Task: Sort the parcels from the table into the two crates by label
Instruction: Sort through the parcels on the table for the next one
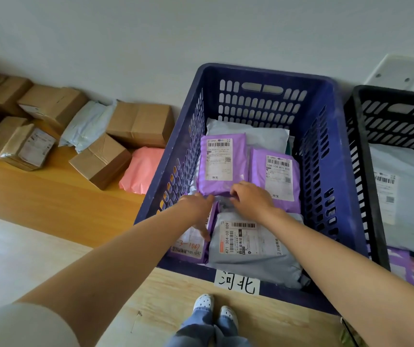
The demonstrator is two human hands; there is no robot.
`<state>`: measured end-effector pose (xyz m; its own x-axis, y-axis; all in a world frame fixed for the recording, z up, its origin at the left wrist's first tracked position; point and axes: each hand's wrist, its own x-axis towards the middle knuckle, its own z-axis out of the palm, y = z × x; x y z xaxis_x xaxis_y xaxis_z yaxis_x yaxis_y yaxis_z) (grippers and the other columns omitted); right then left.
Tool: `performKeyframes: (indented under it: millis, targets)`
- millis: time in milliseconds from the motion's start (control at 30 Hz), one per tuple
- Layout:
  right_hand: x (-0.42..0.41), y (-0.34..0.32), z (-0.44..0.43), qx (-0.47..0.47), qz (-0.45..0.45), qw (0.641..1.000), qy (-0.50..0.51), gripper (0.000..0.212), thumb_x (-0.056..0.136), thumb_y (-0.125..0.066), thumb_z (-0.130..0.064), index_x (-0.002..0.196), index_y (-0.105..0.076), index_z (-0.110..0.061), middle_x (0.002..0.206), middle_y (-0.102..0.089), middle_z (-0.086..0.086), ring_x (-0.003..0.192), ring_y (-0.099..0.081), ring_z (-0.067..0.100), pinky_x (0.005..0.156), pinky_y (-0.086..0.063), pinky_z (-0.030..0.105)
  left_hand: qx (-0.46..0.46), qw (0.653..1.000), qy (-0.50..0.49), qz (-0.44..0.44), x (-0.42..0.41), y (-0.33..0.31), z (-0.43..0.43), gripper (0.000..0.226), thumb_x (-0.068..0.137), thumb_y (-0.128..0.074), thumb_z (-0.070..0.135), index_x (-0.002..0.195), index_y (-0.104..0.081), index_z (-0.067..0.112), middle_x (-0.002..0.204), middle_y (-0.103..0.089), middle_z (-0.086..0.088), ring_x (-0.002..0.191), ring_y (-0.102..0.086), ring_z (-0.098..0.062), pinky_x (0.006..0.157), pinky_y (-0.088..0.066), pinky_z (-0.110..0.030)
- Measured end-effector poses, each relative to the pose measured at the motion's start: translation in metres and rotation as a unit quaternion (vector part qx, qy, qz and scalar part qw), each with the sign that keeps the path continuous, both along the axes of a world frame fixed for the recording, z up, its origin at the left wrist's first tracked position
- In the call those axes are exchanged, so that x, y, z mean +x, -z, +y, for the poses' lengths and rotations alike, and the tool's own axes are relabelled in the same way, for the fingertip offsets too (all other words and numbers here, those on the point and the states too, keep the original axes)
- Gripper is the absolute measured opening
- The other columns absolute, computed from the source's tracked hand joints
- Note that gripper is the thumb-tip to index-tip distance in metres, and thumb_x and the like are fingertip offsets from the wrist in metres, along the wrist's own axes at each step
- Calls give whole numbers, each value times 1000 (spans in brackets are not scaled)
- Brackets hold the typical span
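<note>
Both your hands are down inside the blue crate [326,151]. Your right hand [251,196] curls its fingers over the far end of the grey parcel [251,246], which lies at the crate's 6 o'clock side. Your left hand [197,209] sits at that parcel's 10 o'clock corner, fingers fairly straight. I cannot tell whether it grips. The black crate [366,151] stands at 3 o'clock, and cardboard boxes [140,123] lie on the table [50,196] at 9 o'clock.

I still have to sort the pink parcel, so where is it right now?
Head view, left of centre: the pink parcel lies on the wooden table, just left of the blue crate, with a cardboard box on its other side.
</note>
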<state>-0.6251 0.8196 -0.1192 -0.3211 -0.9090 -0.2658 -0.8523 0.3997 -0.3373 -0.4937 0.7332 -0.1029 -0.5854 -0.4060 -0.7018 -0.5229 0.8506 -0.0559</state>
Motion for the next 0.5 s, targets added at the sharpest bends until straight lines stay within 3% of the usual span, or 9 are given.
performKeyframes:
  millis: [100, 267, 300, 367, 433, 467, 500]
  targets:
    - [-4, 2, -4, -23, 100, 994, -46, 21, 98, -48, -19, 113, -56, -7, 115, -56, 7, 103, -55, 27, 75, -37, 33, 13, 1000, -16, 11, -1, -2, -5, 117, 63, -81, 56, 150, -16, 15, 146, -41, -9, 127, -47, -29, 101, -45, -44]
    - [-4, 8, -15, 7, 207, 972, -109, 25, 93, -52, -12, 116, -55, -4, 116, -58, 12, 108, -56, 29, 83, -44, 37, -3, 1000, -17, 1, -1, 5, -5, 117, 64, -79, 59, 151, -15, 11, 148, -35, -13, 128, -46, -31, 103, -44, -45]
    - [-3, 9, -17, 22, 231, 965, -120, 25, 89, -59, -11, 111, -58, -2, 111, -61, 14, 104, -59, 30, 80, -47, 37, -3, 1000, -18, 1, -1, 6, -5, 117, 64, -79, 60, 150, -16, 11, 149, -35, -13, 128, -46, -31, 103, -43, -45]
    - [-3, 13, -25, 40, 270, 952, -140, 28, 59, -84, -13, 79, -68, -4, 80, -66, 12, 74, -66, 28, 58, -50, 30, -3, 1000, -24, 2, 0, 7, -6, 116, 63, -79, 60, 150, -19, 11, 149, -35, -12, 127, -47, -31, 103, -43, -46]
    - [-4, 15, -34, 50, 279, 948, -145, 34, 35, -90, -15, 57, -65, -11, 60, -62, 6, 54, -62, 22, 45, -44, 24, -2, 1000, -29, 6, 0, 7, -6, 114, 63, -80, 59, 148, -22, 12, 147, -37, -11, 126, -49, -31, 103, -43, -46]
    - [-3, 14, -35, 58, 300, 939, -156, 32, 40, -90, -16, 61, -67, -10, 66, -63, 7, 60, -64, 22, 48, -46, 25, -1, 1000, -30, 7, 0, 7, -6, 113, 62, -80, 59, 148, -23, 12, 146, -38, -10, 125, -49, -31, 102, -44, -45]
    - [-1, 10, -35, 75, 305, 935, -163, 26, 57, -85, -16, 77, -70, -7, 82, -66, 10, 76, -66, 25, 59, -50, 28, -2, 1000, -28, 7, 0, 6, -6, 113, 63, -80, 59, 148, -23, 12, 146, -38, -10, 124, -50, -30, 102, -44, -45]
